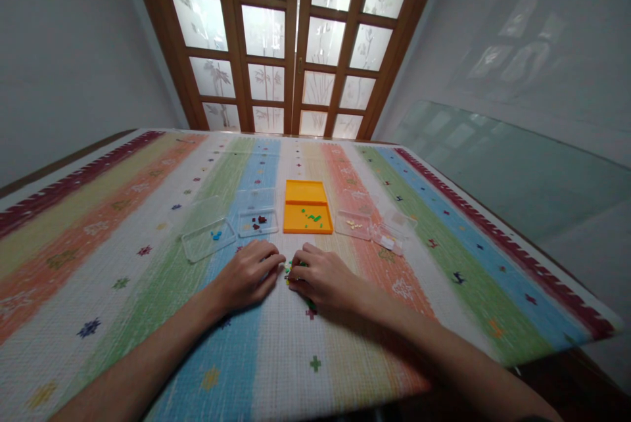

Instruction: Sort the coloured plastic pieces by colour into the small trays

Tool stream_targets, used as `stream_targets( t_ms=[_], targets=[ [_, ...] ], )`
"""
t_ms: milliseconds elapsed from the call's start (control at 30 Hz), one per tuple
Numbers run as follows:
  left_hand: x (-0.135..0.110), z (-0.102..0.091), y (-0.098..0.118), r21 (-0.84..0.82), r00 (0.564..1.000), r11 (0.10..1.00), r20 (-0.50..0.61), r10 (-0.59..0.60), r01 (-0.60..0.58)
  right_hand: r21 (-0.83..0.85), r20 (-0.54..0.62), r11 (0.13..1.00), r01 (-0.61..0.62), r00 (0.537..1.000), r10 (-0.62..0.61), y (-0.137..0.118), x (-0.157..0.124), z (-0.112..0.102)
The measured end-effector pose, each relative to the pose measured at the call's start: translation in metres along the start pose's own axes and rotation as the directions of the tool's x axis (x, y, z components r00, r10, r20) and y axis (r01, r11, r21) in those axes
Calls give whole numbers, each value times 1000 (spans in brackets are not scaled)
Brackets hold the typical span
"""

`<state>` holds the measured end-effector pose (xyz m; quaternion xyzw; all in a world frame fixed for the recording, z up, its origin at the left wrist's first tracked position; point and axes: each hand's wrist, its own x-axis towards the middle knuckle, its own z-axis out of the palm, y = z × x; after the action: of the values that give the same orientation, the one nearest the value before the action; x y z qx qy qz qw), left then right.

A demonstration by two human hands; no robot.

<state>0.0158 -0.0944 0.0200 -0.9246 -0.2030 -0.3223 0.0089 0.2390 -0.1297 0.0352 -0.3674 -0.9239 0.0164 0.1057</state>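
Note:
My left hand (254, 271) rests on the tablecloth with its fingers bent together and the tips turned inward. Whatever its fingertips hold, if anything, is too small to make out. Close to it, my right hand (320, 276) is closed, thumb and fingers around a small toy-brick build (288, 282) with green and yellow parts. The hand covers most of the build. Just beyond both hands lies an opened orange case (308, 230), with several small green bricks (314, 217) in its near half.
Left of the case, a clear box (258, 233) holds dark brown pieces (259, 220); another clear box (197, 256) holds blue pieces (215, 235). To the right stand a clear box with cream pieces (353, 225) and one (387, 240) with a white item. A striped cloth (123, 317) covers the table.

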Motion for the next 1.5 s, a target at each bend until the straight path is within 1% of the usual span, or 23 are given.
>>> stream_targets(
  t_ms=[100,233,400,833,1000,1233,1500],
  targets=[
    [0,1,0,4,1000,1000,-8,7,-7,-10,-20,1000,26,999,-26,1,0,1],
    [0,2,-1,9,1000,1000,-15,10,-10,-28,-38,1000,-1,999,0,1,0,0],
    [0,2,0,8,1000,1000,-7,2,-2,-29,-8,1000,11,1000,-11,0,1,-2],
    [1,0,0,-9,1000,1000,-3,-12,12,2,4,999,50,999,-50,-2,3,-2],
    [1,0,0,-5,1000,1000,7,-14,14,-31,3,995,94,996,-94,-3,3,2],
    [1,0,0,16,1000,1000,1,3,-3,-79,52,987,138,990,-134,-6,4,2],
    [2,0,1,16,1000,1000,-4,-8,8,-100,77,988,115,991,-108,-9,5,-1]
  ],
)
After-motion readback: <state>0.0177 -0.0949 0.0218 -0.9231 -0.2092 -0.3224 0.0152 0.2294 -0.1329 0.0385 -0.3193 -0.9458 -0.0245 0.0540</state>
